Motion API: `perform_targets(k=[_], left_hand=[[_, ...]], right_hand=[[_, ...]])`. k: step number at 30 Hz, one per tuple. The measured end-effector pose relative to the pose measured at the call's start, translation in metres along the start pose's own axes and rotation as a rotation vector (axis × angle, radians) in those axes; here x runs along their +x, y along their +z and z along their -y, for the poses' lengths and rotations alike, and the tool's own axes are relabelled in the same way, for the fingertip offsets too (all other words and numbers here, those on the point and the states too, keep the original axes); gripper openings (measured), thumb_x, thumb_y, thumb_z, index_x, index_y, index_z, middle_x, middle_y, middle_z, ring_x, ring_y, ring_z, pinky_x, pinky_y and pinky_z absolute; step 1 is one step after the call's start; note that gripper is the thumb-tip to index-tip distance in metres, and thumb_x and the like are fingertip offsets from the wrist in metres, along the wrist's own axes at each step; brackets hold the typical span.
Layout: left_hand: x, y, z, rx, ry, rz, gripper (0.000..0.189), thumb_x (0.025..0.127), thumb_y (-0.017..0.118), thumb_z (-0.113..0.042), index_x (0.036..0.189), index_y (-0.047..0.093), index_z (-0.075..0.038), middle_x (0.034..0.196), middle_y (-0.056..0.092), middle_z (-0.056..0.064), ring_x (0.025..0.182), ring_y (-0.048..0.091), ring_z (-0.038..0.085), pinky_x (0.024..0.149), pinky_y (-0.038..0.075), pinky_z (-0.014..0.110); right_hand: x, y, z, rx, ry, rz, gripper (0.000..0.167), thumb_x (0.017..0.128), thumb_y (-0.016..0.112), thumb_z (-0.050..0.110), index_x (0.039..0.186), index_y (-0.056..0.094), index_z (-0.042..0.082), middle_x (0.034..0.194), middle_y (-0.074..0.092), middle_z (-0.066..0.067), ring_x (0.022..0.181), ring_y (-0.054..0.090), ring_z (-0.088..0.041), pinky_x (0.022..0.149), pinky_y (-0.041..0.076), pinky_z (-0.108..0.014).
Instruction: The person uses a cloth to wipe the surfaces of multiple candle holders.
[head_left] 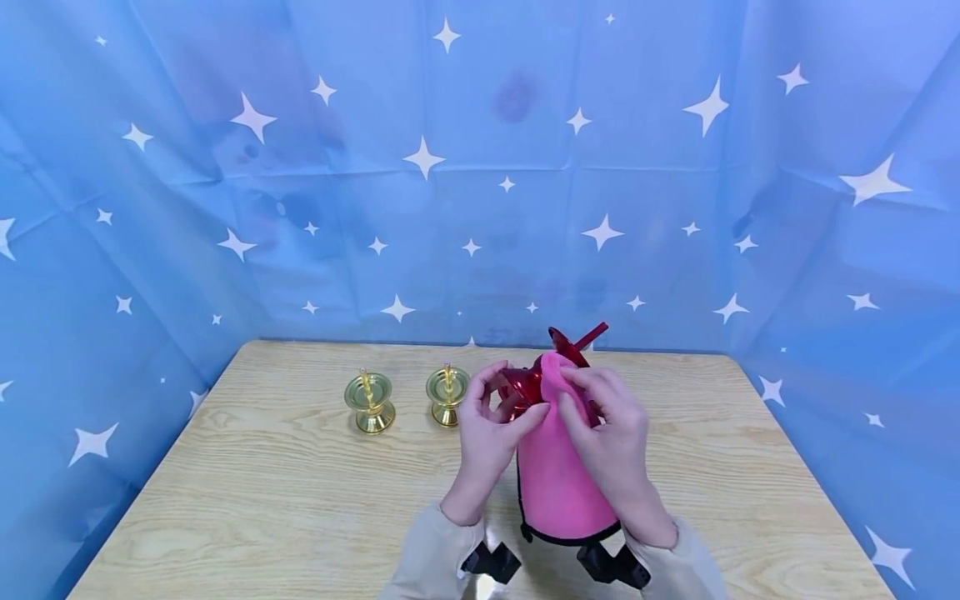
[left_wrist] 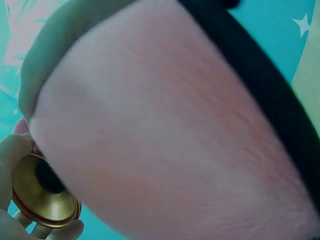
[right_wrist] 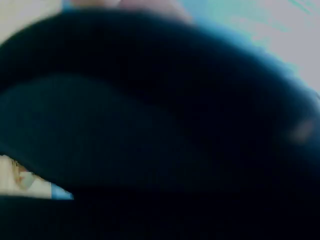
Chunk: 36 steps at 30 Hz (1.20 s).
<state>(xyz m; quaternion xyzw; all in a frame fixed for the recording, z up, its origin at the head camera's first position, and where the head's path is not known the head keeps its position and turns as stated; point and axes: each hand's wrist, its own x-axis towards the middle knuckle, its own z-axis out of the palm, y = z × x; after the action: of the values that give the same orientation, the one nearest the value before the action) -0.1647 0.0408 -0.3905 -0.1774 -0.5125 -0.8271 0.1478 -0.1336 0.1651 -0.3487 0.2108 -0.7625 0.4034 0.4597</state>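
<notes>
A shiny red candle holder (head_left: 521,387), with a dish and a thin red stem at its upper end, is held tilted above the table. My left hand (head_left: 487,433) grips its flared base; the left wrist view shows the base's gold, hollow underside (left_wrist: 29,192). A pink cloth (head_left: 558,492) with black edging drapes over the middle of the holder and hangs toward me. With my right hand (head_left: 618,442) I pinch the cloth against the holder near the dish. Cloth fills most of the left wrist view. A dark, blurred surface blocks nearly all of the right wrist view.
Two gold candle holders (head_left: 375,417) with yellowish stems stand upright on the wooden table (head_left: 262,483), left of my hands; the nearer one (head_left: 446,413) is close to my left fingers. A blue curtain (head_left: 510,208) with white stars encloses the back and sides.
</notes>
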Motion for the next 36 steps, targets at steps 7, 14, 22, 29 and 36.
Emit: perform_targets(k=[7,14,22,29,36], left_hand=[[0.001,-0.003,0.001,-0.031,-0.053,-0.074,0.057,0.069,0.079,0.0,0.117,0.049,0.009,0.099,0.053,0.007,0.094,0.055,0.017,0.081,0.052,0.033],[0.003,-0.005,0.0,-0.124,-0.109,-0.108,0.062,0.07,0.08,-0.006,0.118,0.045,0.013,0.097,0.053,0.004,0.09,0.055,0.012,0.078,0.051,0.027],[0.001,-0.004,-0.001,-0.094,-0.138,-0.07,0.059,0.072,0.079,-0.007,0.119,0.046,0.009,0.101,0.054,0.004,0.094,0.054,0.013,0.083,0.048,0.028],[0.003,-0.003,0.001,-0.082,-0.123,-0.098,0.059,0.072,0.079,-0.007,0.118,0.045,0.006,0.102,0.053,0.006,0.098,0.053,0.014,0.085,0.049,0.03],[0.004,-0.002,0.004,-0.057,-0.12,-0.12,0.062,0.07,0.079,-0.002,0.118,0.043,0.011,0.096,0.05,0.005,0.093,0.053,0.013,0.083,0.05,0.028]], right_hand=[[-0.015,0.007,-0.012,0.034,-0.072,0.043,0.025,0.07,0.065,-0.011,0.093,0.07,-0.003,0.091,0.065,-0.014,0.075,0.06,-0.02,0.064,0.045,-0.01],[-0.025,0.007,-0.026,0.102,0.233,0.124,0.023,0.075,0.067,-0.012,0.094,0.071,0.0,0.089,0.067,-0.008,0.067,0.054,-0.003,0.052,0.045,-0.012],[-0.014,0.005,-0.026,0.363,0.883,0.094,0.025,0.086,0.064,0.002,0.109,0.064,-0.007,0.083,0.066,0.01,0.075,0.058,-0.005,0.062,0.047,-0.019],[-0.01,-0.002,-0.011,0.413,0.888,0.15,0.026,0.086,0.064,0.001,0.109,0.063,-0.009,0.084,0.066,0.01,0.075,0.059,-0.008,0.062,0.049,-0.02],[-0.012,-0.003,0.002,0.353,0.496,0.101,0.021,0.081,0.065,-0.007,0.103,0.067,-0.007,0.092,0.066,-0.002,0.082,0.061,-0.007,0.062,0.052,-0.018]])
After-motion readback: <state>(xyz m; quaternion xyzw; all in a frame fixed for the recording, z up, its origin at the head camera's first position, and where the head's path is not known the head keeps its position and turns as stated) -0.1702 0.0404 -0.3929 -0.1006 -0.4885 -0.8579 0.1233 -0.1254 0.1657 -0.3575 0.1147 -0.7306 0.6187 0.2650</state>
